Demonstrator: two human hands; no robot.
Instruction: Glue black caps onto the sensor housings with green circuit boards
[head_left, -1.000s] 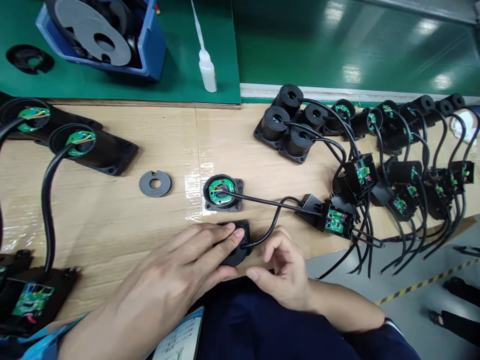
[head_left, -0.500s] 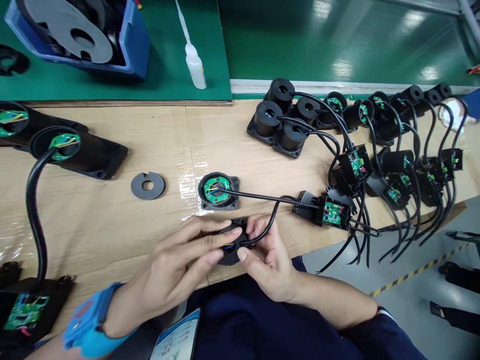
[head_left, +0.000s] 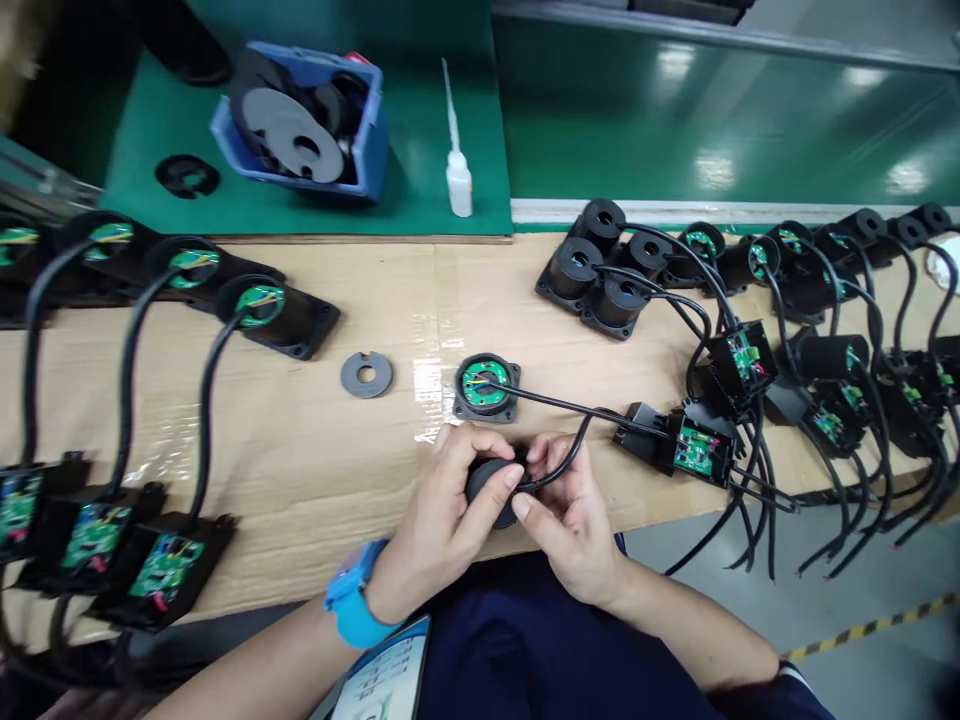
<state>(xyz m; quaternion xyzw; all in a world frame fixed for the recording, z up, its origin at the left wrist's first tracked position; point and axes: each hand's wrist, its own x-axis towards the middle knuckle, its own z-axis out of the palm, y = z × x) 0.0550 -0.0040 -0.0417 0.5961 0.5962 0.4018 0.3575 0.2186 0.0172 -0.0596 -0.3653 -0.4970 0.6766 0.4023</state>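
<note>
Close to the table's front edge, my left hand point(head_left: 454, 505) is closed around the near-left side of a black round housing point(head_left: 491, 485), its thumb pressing on the round top. My right hand point(head_left: 574, 515) grips the right side of the same housing, thumb and fingertips beside the black cable point(head_left: 559, 472) that leaves it. Fingers cover much of the housing. Just beyond stands an open square-flanged housing point(head_left: 487, 388) with a green circuit board and coloured wires inside. Its cable runs right to a black box with a circuit board point(head_left: 697, 448). A dark grey notched ring point(head_left: 367, 374) lies flat to the left.
A blue bin point(head_left: 371, 165) of grey and black discs and a white squeeze bottle point(head_left: 459, 185) stand on the green mat. Several cabled housings point(head_left: 285, 318) line the left. More black housings point(head_left: 574, 268) and dangling cables crowd the right.
The view has shifted left and back, showing more housings at the left. My left hand's fingers have gone from lying across the housing's top to wrapping its side, thumb on top.
</note>
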